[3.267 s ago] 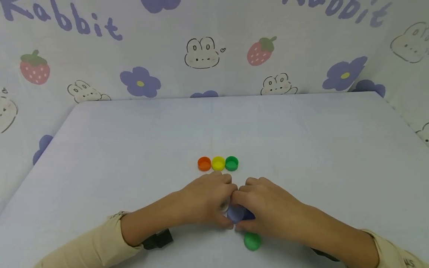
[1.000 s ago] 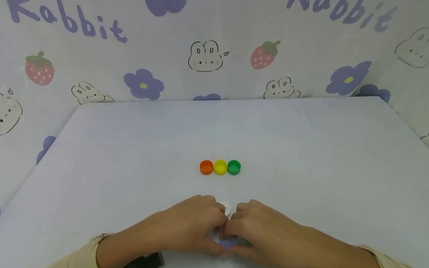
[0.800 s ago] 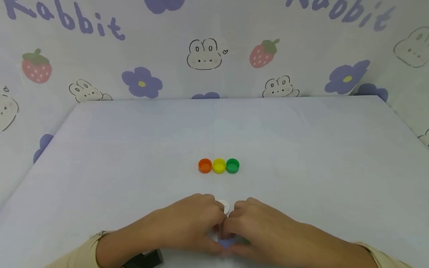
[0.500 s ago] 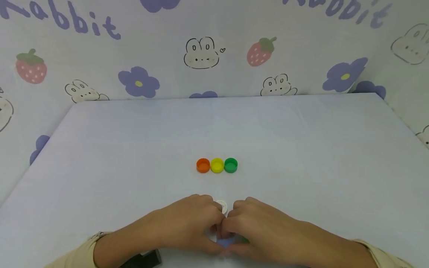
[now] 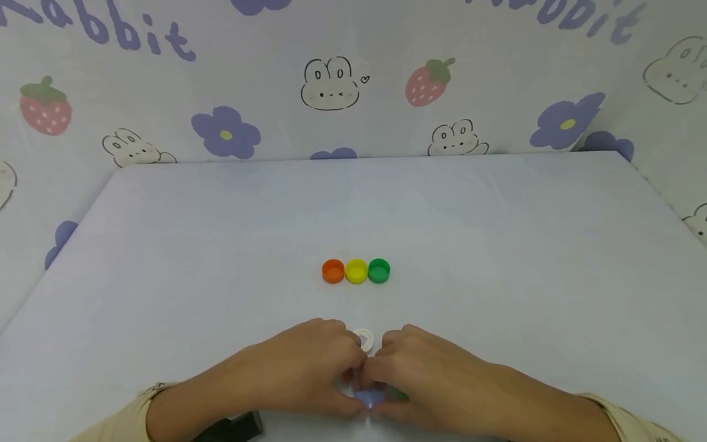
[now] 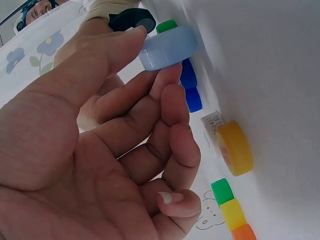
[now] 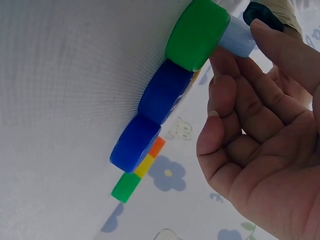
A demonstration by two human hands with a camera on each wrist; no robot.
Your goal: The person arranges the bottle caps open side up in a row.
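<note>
Thumb and fingers of my left hand pinch a light blue bottle cap from one side. My right hand grips it from the other, so the thumbs nearly meet in the head view. Close to the right hand, a large green cap and two dark blue caps stand in a row, touching; the head view mostly hides them. Just beyond the fingers lies a whitish round piece. An amber cap appears in the left wrist view; whether it is that piece I cannot tell.
Farther back on the white table, an orange cap, a yellow cap and a green cap sit side by side. Behind the table hangs a rabbit-print cloth. A black wrist device shows below the left forearm.
Since the oldest frame, both hands have come nearer the body with the light blue cap. The whitish piece now shows beyond them. During the last second the hands barely shift.
</note>
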